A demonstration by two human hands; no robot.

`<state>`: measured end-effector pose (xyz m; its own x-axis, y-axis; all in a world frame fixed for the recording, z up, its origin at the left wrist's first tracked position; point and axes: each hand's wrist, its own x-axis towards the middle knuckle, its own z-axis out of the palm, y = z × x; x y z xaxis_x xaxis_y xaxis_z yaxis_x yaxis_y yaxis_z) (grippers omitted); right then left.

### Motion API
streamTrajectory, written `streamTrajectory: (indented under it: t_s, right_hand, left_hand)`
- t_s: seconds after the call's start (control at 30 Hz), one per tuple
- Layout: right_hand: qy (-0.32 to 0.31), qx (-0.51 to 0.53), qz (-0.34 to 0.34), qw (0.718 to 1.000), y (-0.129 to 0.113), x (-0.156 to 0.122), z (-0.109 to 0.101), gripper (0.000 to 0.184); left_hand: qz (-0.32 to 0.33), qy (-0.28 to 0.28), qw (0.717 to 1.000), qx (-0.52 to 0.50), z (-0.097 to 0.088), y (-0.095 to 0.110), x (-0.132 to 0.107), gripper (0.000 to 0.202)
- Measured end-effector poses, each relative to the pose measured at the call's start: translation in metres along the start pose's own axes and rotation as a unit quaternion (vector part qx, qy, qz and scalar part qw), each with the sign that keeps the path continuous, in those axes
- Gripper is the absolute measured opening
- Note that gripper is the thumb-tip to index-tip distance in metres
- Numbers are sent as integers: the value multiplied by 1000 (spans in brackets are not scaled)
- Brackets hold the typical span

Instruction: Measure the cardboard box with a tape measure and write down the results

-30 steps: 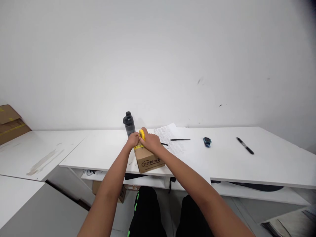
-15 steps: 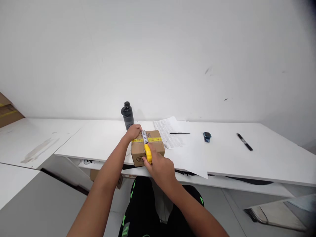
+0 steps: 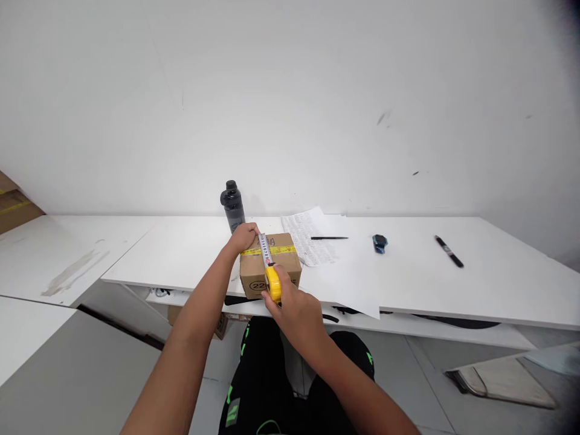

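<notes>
A small cardboard box [image 3: 287, 261] with yellow tape and handwriting on top sits at the table's front edge. My right hand [image 3: 296, 305] is wrapped round a yellow tape measure [image 3: 273, 284], which rests against the front of the box. Its pulled-out blade [image 3: 265, 249], printed with numbers, lies across the box top from front to back. At the far left corner of the box, my left hand [image 3: 243, 237] has its fingers curled at the blade's end. Its fingertips are partly hidden. Just behind that hand stands a dark bottle [image 3: 233, 208].
Printed paper [image 3: 302, 232] with a black pen [image 3: 329, 238] lies right of the box. Farther right are a small dark blue-wrapped object [image 3: 379, 243] and a black marker [image 3: 448, 251]. A shelf [image 3: 385, 329] runs below the white table [image 3: 181, 251].
My right hand has drawn the tape measure slightly toward me, so more blade shows across the box. My left hand stays at the far corner. The view has tilted slightly.
</notes>
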<state>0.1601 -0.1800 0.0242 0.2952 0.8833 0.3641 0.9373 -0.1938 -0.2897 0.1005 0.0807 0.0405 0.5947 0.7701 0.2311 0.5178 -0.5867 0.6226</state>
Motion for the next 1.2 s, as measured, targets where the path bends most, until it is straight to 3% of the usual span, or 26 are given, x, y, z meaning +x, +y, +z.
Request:
streamTrajectory:
  t_s: [0.37,0.53,0.73,0.87,0.93,1.0,1.07,1.13,1.2]
  right_hand:
    - [-67,5,7,998,0,21,-21,65]
    - [-82,18,7,996,-1,67,-16,61]
    - [-110,38,-22,993,-4,138,1,69]
    - [-130,76,-20,988,6,161,-1,72]
    - [-90,148,18,985,13,164,-3,71]
    - [-31,281,57,958,14,163,-2,70]
    - [4,436,55,898,6,160,3,70]
    - [0,545,46,837,-10,157,11,68]
    - [-22,578,52,814,-29,154,19,63]
  left_hand:
    - [-7,0,1000,-8,0,-1,0,22]
    - [4,3,1000,-15,0,-6,0,21]
    - [14,6,1000,-12,-1,-8,-4,21]
    - [-3,18,1000,-2,-3,-12,-5,24]
    - [-12,40,999,3,-10,-19,-8,30]
    - [-31,69,997,12,-19,-33,-18,38]
    - [-53,91,994,22,-25,-52,-37,41]
    - [-70,100,992,40,-22,-75,-63,43]
    - [-95,99,986,93,-11,-95,-90,51]
